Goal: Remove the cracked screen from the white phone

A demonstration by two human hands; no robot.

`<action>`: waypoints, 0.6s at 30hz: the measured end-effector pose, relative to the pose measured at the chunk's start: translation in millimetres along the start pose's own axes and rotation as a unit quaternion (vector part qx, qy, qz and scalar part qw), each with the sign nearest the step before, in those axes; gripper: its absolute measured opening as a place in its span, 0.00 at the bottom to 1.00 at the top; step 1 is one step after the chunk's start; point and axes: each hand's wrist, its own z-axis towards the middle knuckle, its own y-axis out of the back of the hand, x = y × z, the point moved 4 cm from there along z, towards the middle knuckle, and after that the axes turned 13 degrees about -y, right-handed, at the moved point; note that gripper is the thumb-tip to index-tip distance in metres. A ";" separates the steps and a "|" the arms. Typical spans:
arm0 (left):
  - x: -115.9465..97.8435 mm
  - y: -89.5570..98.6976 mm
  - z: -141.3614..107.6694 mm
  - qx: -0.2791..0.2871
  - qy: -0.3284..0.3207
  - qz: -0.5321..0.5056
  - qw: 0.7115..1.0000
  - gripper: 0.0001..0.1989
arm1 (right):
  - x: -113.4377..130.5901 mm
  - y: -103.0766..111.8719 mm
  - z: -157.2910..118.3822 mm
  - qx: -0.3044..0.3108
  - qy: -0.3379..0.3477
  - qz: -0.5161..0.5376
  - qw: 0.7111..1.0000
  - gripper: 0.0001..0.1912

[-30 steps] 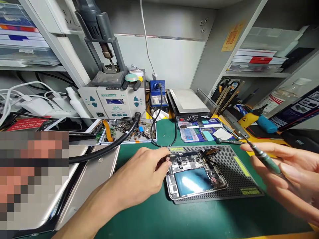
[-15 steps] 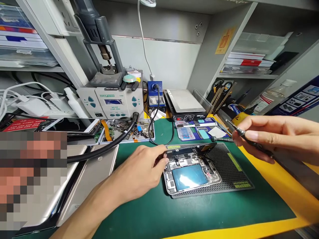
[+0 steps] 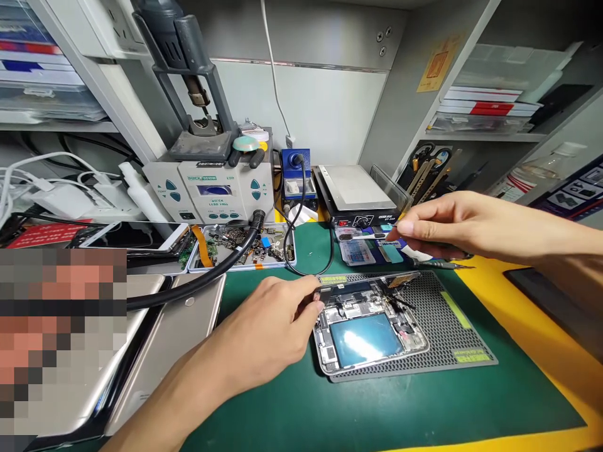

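Observation:
My left hand [image 3: 287,320] pinches the left end of the raised screen [image 3: 351,290] of an opened phone [image 3: 325,339]. The phone lies face up on a grey perforated mat [image 3: 452,326], its inner parts and a shiny blue rectangle [image 3: 367,339] exposed. The screen is tilted up along the far side. Beyond it, my right hand [image 3: 438,226] has thumb and fingers closed at the handle of a white brush [image 3: 367,237] with a dark head. A dark screwdriver [image 3: 447,265] lies just below that hand. Whether another tool is tucked under those fingers, I cannot tell.
A hot air station [image 3: 211,191] stands at back left, its black hose [image 3: 202,285] crossing the bench. Beside it are a tray of small boards [image 3: 235,248], a blue soldering stand [image 3: 296,169] and a flat heating plate [image 3: 355,188]. Several tablets [image 3: 179,351] lie left.
My right hand has moved left, from holding a dark pen-like tool upright to the white brush's handle. My left hand keeps hold of the screen. The view has shifted slightly.

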 end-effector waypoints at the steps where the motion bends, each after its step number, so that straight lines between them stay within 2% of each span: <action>1: 0.1 0.1 0.2 -0.001 -0.001 0.003 1.000 0.15 | 2.3 -7.3 2.5 0.057 0.004 -0.022 0.998 0.20; 3: 0.6 0.1 0.3 -0.001 0.000 0.006 1.000 0.15 | 7.7 -19.5 5.0 0.135 0.018 -0.051 0.989 0.22; 6: 1.9 -1.2 -0.3 0.001 0.012 -0.003 1.000 0.15 | 13.6 -27.8 8.9 0.143 0.035 -0.071 0.987 0.22; 12: 5.0 -4.4 -2.1 0.011 0.036 -0.008 0.999 0.16 | 10.5 -37.7 18.5 0.211 0.051 -0.086 0.972 0.22; 18: 6.0 -6.0 -0.6 0.015 0.030 -0.021 0.999 0.15 | 13.5 -42.7 21.2 0.204 0.066 -0.088 0.973 0.23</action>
